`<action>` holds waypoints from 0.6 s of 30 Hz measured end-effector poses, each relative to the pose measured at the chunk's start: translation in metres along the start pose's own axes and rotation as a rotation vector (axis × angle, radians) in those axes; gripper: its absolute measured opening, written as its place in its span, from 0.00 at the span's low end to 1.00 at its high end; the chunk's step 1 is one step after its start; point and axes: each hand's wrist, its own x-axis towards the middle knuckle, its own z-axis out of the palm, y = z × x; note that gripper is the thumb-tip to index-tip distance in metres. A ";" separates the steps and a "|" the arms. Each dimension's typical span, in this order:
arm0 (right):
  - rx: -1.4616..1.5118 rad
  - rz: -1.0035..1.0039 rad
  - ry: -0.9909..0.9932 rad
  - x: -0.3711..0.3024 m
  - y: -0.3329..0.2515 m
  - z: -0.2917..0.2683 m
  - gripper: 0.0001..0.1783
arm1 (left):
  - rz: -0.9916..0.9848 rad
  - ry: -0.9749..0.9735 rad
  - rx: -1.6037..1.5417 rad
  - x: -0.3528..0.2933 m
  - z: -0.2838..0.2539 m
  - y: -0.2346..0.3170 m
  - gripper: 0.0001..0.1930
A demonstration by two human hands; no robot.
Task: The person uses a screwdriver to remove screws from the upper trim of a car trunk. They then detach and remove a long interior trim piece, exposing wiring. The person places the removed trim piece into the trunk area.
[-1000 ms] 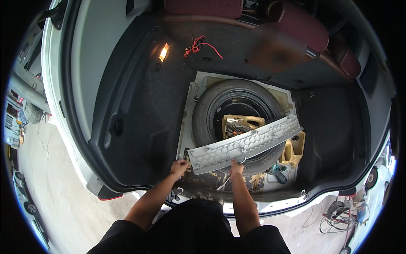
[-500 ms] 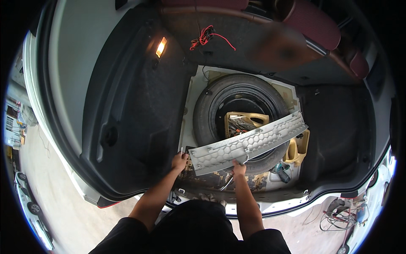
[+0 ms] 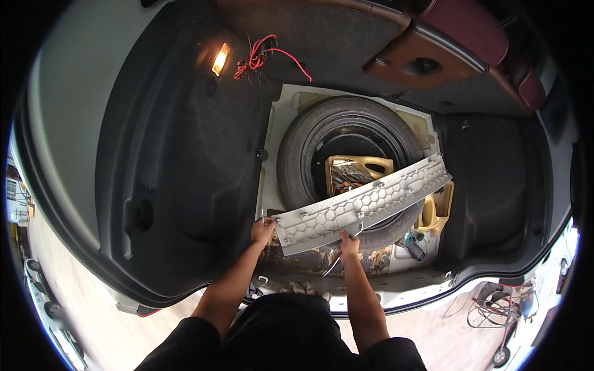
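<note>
A long light-grey plastic trim panel, honeycomb ribs facing up, lies slanted across the spare wheel. My left hand is closed beside the panel's left end, with a thin silver rod-like piece sticking up from the fingers; whether it also grips the panel is unclear. At the panel's near edge, my right hand is closed on a thin bent metal rod. The rod's upper end curves over the panel, while its lower end points toward me. Partly covered by the panel, a tan tool tray holds assorted tools inside the wheel.
Another tan plastic holder and a teal-and-black power tool sit right of the wheel. A red-and-black cable bundle lies at the back left near a lit lamp. The white car body sill runs along the near side.
My view has shifted slightly, so the trunk's left side and cables appear farther left. Both hands and the panel keep nearly the same places relative to each other.
</note>
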 end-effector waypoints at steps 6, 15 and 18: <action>-0.002 -0.023 -0.006 -0.004 -0.003 0.002 0.14 | -0.013 -0.013 0.099 0.003 -0.003 -0.001 0.09; 0.007 -0.029 0.001 0.000 0.004 0.001 0.12 | -0.075 0.130 -0.100 -0.003 0.015 -0.010 0.09; 0.018 -0.057 -0.011 0.004 0.009 0.000 0.12 | -0.168 0.078 -0.307 -0.007 0.014 0.003 0.09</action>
